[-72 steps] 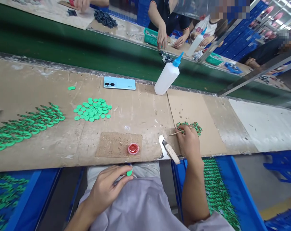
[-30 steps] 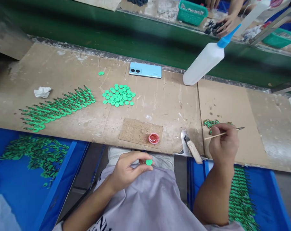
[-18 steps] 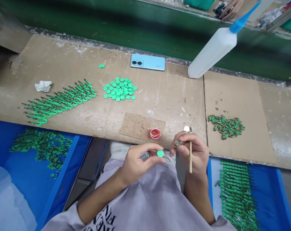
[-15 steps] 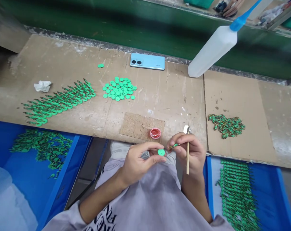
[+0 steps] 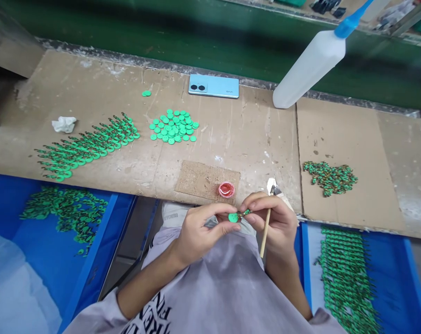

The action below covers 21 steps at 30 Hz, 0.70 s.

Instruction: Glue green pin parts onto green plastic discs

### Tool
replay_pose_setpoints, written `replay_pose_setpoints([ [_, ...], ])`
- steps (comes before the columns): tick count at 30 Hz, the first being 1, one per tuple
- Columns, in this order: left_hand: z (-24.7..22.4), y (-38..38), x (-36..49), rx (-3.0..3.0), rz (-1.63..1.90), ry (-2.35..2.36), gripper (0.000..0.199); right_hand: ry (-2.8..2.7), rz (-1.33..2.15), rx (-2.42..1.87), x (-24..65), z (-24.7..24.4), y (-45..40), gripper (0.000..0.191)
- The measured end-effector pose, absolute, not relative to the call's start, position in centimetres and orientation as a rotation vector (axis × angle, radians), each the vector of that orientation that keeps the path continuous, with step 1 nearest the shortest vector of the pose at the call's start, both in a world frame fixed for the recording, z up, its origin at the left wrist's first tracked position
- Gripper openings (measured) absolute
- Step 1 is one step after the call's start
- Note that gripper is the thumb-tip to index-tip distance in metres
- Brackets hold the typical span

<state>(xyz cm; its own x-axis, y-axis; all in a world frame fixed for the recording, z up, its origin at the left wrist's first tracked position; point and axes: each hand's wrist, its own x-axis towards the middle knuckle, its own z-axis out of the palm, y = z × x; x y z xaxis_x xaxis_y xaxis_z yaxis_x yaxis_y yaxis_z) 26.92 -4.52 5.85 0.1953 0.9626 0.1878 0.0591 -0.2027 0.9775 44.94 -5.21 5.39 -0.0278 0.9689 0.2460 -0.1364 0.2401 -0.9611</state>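
My left hand (image 5: 203, 232) pinches a flat green disc (image 5: 233, 217) between thumb and fingertips. Against the disc's right side, my right hand (image 5: 275, 220) holds a small green and brown piece (image 5: 245, 212) by its fingertips. A thin wooden-handled tool (image 5: 265, 232) with a dark tip also rests in the right hand, slanting down between the fingers. Just beyond my hands, a small cup of red liquid (image 5: 226, 189) stands on a brown cardboard scrap (image 5: 199, 180). Where the piece and disc meet is partly covered by fingers.
Loose green discs (image 5: 175, 127) lie mid-table, with rows of assembled green pieces (image 5: 92, 146) to their left. A blue phone (image 5: 213, 86) and a white bottle (image 5: 309, 69) are at the back. Small pieces (image 5: 330, 177) are heaped on the right cardboard. Blue trays (image 5: 118, 222) flank my lap.
My right hand has moved slightly left, bringing the green and brown piece up to the disc. The wooden tool now tilts more. The left hand keeps its pinch.
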Motion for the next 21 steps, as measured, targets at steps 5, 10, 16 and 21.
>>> replay_pose_setpoints([
  [5,5.92,-4.48,26.63,1.569,1.117,1.051,0.022,-1.339,1.003,-0.979,44.75,5.90,-4.91,0.008],
  [10,5.86,-4.34,26.55,1.660,1.126,1.027,0.021,-1.359,0.986,-1.000,44.77,5.88,-4.96,0.008],
  [16,5.90,-4.14,26.64,1.705,1.156,1.010,0.018,-1.306,1.087,-0.960,44.61,6.04,-4.79,0.005],
  [21,6.03,-3.97,26.49,1.704,1.158,1.011,0.020,-1.291,1.074,-0.978,44.32,6.24,-4.60,0.007],
])
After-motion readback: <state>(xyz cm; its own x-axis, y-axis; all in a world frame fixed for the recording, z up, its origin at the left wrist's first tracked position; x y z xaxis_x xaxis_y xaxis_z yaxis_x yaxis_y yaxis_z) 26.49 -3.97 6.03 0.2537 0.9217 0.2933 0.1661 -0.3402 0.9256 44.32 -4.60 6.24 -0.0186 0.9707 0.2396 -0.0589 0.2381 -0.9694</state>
